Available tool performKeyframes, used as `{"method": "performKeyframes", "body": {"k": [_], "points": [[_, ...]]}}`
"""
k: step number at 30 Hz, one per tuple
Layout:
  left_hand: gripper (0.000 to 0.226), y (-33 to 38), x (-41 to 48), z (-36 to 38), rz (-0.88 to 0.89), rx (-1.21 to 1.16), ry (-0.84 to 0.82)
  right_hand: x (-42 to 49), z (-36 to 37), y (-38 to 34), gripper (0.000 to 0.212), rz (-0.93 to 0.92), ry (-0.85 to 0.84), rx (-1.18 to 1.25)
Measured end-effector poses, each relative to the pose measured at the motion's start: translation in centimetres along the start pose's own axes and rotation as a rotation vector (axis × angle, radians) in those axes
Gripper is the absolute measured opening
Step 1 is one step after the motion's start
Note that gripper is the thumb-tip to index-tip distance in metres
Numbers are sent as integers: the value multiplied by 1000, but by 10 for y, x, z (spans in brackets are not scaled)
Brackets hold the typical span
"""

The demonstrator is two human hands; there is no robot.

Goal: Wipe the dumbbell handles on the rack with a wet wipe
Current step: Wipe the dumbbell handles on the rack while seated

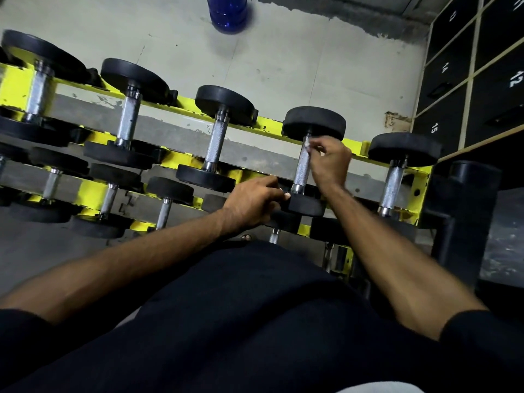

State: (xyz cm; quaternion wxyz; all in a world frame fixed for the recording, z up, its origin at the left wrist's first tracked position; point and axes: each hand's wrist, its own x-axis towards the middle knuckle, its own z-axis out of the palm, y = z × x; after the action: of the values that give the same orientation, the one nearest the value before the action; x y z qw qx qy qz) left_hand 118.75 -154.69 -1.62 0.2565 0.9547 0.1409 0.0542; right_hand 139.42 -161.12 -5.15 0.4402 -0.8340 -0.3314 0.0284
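**Wipe pinched at the far end of a dumbbell handle**

The right hand [330, 163] is blurred by motion, and its curled fingers cover most of the wet wipe [307, 143]; only a small white scrap shows at the fingertips. The hand pinches that scrap against the far end of the knurled steel handle [301, 170], just under the far plate [314, 121] of the dumbbell [304, 182], which is fourth from the left on the top tier.

The left hand [252, 199] grips the near plate [307, 205] of the same dumbbell. Its thumb lies on the plate's rim, and its fingers curl out of sight behind the knuckles.

The yellow rack [14, 86] runs from far left to near right, chipped in places, and its left end is cut off by the frame. Its lower tiers are dim and partly hidden behind the person's forearms and dark clothing.

Right of the rack stands a black post [465, 211]. Beyond it are dark lockers [453, 69] with white numbers, some hard to read. On the far floor [283, 58] a blue bottle [228, 12] is cut off by the top edge.
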Motion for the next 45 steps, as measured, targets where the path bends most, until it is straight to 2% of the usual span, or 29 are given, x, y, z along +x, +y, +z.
{"method": "performKeyframes", "body": {"k": [2, 6, 10, 12, 16, 18, 20, 22, 24, 27, 30, 32, 34, 36, 39, 41, 43, 45], "points": [[21, -1, 0, 0, -12, 2, 3, 4, 1, 0, 28, -327, -113, -299], [17, 0, 0, 1, -22, 6, 10, 0, 5, 4, 34, -591, -304, -810], [16, 0, 2, 3, -29, 9, 21, 3, 2, -34, 18, -639, -697, -1059], [17, 0, 1, 4, -21, 14, 22, 12, 0, -55, 18, -652, -912, -1113], [18, -1, 0, 4, 4, 9, 24, 22, -10, -65, 11, -571, -1183, -933], [18, -1, 1, 4, 1, 12, 31, 24, -17, -52, 9, -572, -1111, -817], [17, -1, 1, 4, -3, 14, 39, 26, -23, -33, 16, -538, -848, -694], [17, 0, 1, 4, -7, 8, 42, 19, -28, -20, 21, -425, -591, -542], [17, -1, 0, 3, -2, -3, 36, -2, -31, -18, 16, -227, -445, -360], [21, -4, -1, 4, 15, 4, 22, -34, -28, -22, 4, 77, -317, -203], [23, -4, -1, 4, 14, 6, 12, -28, -21, -15, 8, 405, -142, -35], [22, -2, -1, 4, -9, -2, 8, -9, -14, -11, 16, 639, -39, 205], [22, 0, -1, 3, -29, -6, 4, 3, -9, -8, 21, 861, -23, 498], [22, 0, 0, 2, -25, -12, 6, -1, -12, -6, 22, 959, -128, 626], [24, -2, 0, 2, -6, -11, 6, -22, -29, 5, 21, 1001, -395, 506], [23, -3, -1, 4, 4, -13, 5, -25, -37, 9, 20, 1004, -458, 445], [23, -2, -1, 4, -5, -20, 13, -16, -35, 6, 20, 1001, -364, 465], [22, -1, -2, 4, -18, -19, 21, -1, -26, 1, 23, 1019, -159, 588]]}}
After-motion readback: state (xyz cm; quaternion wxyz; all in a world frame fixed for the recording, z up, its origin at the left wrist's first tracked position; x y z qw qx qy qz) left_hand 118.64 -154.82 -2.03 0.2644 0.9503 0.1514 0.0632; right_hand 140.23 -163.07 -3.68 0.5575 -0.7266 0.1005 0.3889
